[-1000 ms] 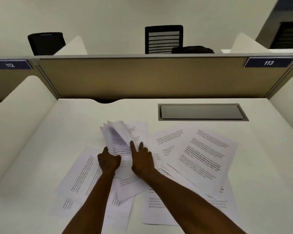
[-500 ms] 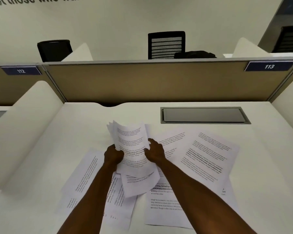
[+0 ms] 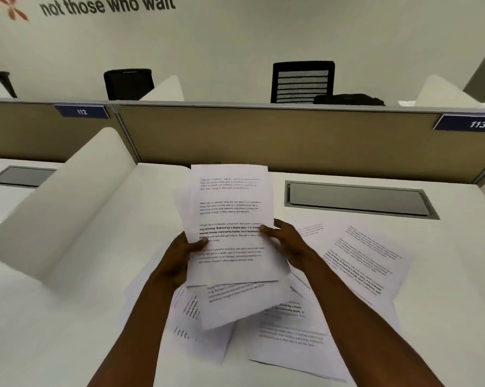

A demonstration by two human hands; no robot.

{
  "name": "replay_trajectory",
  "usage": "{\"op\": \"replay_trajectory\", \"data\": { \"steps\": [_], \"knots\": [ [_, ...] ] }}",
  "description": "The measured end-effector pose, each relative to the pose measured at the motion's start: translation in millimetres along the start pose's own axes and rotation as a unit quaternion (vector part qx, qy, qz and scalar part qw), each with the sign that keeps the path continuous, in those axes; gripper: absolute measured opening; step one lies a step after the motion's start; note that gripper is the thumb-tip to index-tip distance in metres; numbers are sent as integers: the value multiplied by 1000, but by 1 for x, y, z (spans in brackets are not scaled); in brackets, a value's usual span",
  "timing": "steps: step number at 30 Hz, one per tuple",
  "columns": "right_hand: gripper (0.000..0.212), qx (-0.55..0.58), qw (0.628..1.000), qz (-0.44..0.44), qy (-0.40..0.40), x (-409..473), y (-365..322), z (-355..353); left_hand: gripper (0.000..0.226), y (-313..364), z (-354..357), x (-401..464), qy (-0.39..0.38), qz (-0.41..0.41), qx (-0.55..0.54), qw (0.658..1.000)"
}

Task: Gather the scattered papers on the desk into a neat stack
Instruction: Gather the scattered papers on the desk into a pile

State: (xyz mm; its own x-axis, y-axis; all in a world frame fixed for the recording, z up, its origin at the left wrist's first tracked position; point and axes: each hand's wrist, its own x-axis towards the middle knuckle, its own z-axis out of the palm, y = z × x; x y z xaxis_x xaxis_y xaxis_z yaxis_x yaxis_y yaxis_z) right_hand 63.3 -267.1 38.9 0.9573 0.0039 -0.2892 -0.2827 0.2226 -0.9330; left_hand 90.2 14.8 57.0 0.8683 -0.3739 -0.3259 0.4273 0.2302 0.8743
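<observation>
A loose bundle of printed sheets [image 3: 230, 208] is held up above the white desk [image 3: 96, 317], its edges uneven. My left hand [image 3: 180, 258] grips the bundle's left edge with the thumb on the front. My right hand [image 3: 288, 244] grips the right edge the same way. More printed sheets lie flat on the desk: one spread to the right [image 3: 367, 261], overlapping ones below the bundle [image 3: 291, 331], and some by my left forearm [image 3: 191, 325].
A grey cable-tray lid [image 3: 355, 199] is set into the desk at the back right. A tan partition [image 3: 263, 138] closes the far side, and white curved dividers [image 3: 68, 202] stand at the left and right. Black chairs [image 3: 302, 81] stand beyond the partition.
Both hands have lifted the bundle off the desk and turned it upright toward me. My right hand went from flat on the papers to gripping the bundle's right edge. The camera tilted up.
</observation>
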Motion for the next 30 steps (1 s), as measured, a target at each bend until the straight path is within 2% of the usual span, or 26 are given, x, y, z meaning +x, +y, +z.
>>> {"op": "replay_trajectory", "data": {
  "steps": [2,4,8,13,16,18,21,26,30],
  "knots": [
    [35,13,1000,9,-12,-3,0,4,42,-15,-2,-6,38,0,24,999],
    [32,-29,999,2,-20,-7,-2,10,42,-27,-1,-13,68,19,80,994],
    [32,-136,988,-78,13,-21,-18,26,46,-23,3,-26,95,71,112,987],
    [29,-92,979,-182,17,-45,-57,33,47,19,23,-44,102,203,94,969],
    [30,-69,972,-223,-1,-52,-62,30,46,32,31,-46,106,236,92,962],
    [38,-54,974,-222,-7,-56,-50,30,48,24,30,-50,111,240,106,959],
    [51,-45,980,-185,48,-59,-21,24,55,-6,26,-47,115,230,128,958],
    [37,-119,976,-126,133,-55,6,24,32,-39,39,-40,157,186,162,956],
    [28,-207,950,-169,161,-52,-16,29,34,-29,49,-38,188,195,140,953]
  ]
}}
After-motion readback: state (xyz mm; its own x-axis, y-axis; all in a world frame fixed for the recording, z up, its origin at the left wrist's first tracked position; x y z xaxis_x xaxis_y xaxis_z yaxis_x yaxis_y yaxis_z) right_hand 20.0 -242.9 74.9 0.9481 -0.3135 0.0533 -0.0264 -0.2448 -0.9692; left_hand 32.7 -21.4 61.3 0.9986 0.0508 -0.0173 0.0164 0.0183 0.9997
